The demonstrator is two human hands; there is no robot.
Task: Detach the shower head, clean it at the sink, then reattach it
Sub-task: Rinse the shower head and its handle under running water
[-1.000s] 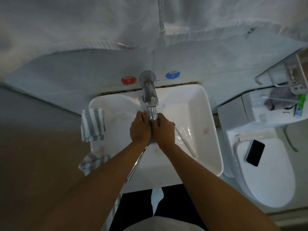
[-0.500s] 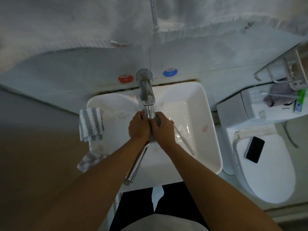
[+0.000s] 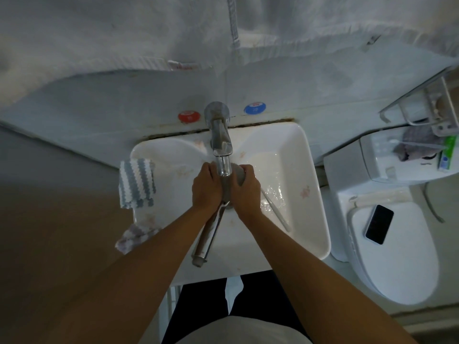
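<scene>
The chrome shower head is over the white sink, its round head under the chrome tap and its handle pointing back toward me past the sink's front edge. My left hand grips the head from the left. My right hand curls over its grey face from the right. Most of the head is hidden between my hands. Water runs from the tap onto it, and the basin to the right is wet.
A striped cloth hangs over the sink's left rim. Red and blue knobs flank the tap. A toilet at right has a phone on its lid. A metal rack sits upper right. A hose hangs above.
The shower head's handle has slid out further toward me from under my hands. My right hand's fingers have shifted up over the grey face of the head.
</scene>
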